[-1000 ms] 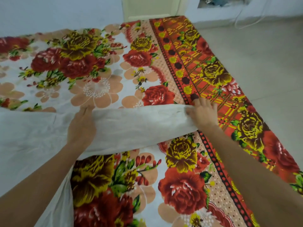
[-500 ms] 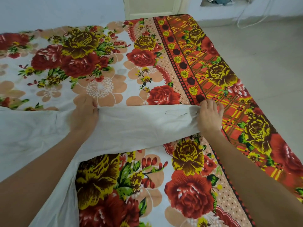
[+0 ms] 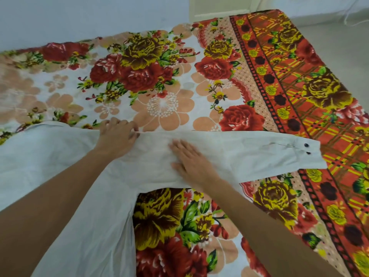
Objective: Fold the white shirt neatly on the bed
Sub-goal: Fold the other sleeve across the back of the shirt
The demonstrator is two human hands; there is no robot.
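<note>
A: In the head view, where is the shirt point(image 3: 60, 156) found?

B: It is laid flat on the bed point(image 3: 159, 86). Its body lies well to the left of the cuff point(image 3: 307, 156) and is cut off by the near edge of the view. The sleeve point(image 3: 249, 154) is stretched out straight and ends at the cuff, on which two dark buttons point(image 3: 306, 145) are seen.

A: How are the hands held?

B: The left hand point(image 3: 117, 136) is set farthest from the cuff, at the sleeve's far edge by the shoulder. That edge appears to be pinched between curled fingers and thumb. The right hand point(image 3: 191, 160) is laid flat, fingers spread, and pressed palm-down on the sleeve between the left hand and the cuff.

A: Which step is judged to be in hand?

B: The sleeve is judged to be under smoothing and squaring. No fold is seen in it yet, so an early stage is supposed.

A: What is called for next?

B: Probably the cuff must be reached and the sleeve carried back across the body. The shoulder edge should be pinned so that the crease falls straight.
</note>
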